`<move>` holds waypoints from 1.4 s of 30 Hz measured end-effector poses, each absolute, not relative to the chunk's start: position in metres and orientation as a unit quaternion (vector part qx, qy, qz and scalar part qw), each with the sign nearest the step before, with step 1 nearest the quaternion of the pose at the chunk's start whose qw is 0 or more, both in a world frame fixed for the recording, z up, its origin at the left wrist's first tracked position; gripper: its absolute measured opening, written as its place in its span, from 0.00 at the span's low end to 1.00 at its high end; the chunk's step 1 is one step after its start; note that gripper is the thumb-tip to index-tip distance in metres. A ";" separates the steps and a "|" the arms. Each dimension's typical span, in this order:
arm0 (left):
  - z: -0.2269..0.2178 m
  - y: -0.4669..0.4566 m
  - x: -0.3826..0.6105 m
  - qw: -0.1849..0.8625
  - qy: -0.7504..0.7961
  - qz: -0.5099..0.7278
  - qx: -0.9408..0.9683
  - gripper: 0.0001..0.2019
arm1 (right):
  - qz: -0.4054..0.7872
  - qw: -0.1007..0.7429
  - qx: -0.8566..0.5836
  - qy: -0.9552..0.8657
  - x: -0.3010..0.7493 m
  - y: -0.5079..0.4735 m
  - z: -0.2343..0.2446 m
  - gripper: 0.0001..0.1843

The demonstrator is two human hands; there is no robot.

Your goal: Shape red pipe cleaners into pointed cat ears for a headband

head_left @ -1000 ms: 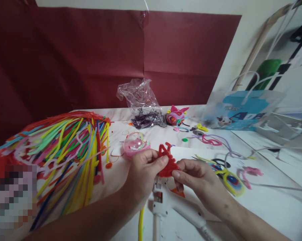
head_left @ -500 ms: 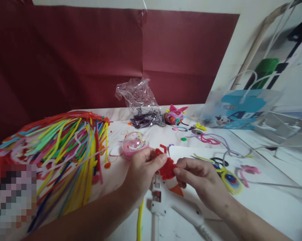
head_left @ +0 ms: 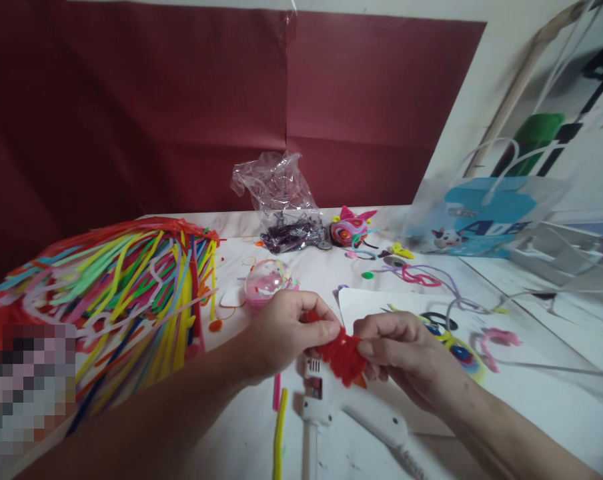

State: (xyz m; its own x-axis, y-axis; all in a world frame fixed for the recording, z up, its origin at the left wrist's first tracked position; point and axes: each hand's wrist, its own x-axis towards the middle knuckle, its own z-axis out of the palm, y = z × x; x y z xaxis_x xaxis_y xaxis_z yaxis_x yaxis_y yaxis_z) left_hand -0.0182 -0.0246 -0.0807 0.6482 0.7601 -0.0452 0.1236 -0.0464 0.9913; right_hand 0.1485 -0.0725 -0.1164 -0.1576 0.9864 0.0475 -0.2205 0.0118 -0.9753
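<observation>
Two bare hands, the left hand (head_left: 291,330) and the right hand (head_left: 404,347), pinch opposite ends of a fuzzy red piece (head_left: 345,357) between thumbs and fingers, at near centre over a white glue gun (head_left: 317,408). Working it well likely calls for a light, steady pinch and small bends, sparing the pile. The piece looks bright, soft and uneven-edged, its ends partly hidden by fingers.

The held piece (head_left: 346,362) is over the glue gun (head_left: 317,411), pipe cleaners (head_left: 131,283) left, carrier bag (head_left: 486,215) behind right
</observation>
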 end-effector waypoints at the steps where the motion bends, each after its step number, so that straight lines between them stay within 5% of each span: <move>1: -0.080 -0.025 -0.018 0.613 0.323 0.265 0.671 0.06 | 0.585 0.515 -0.393 -0.488 0.149 -0.072 -0.116 0.07; 17: -0.065 -0.020 -0.027 0.540 0.352 0.358 0.676 0.15 | 0.591 0.503 -0.401 -0.487 0.152 -0.070 -0.117 0.08; 26: -0.077 -0.031 -0.023 0.530 0.337 0.146 0.764 0.07 | 0.604 0.434 -0.398 -0.538 0.151 -0.071 -0.121 0.08; 42: -0.088 -0.030 -0.017 0.555 0.355 0.179 0.731 0.00 | 0.577 0.476 -0.423 -0.512 0.146 -0.073 -0.120 0.11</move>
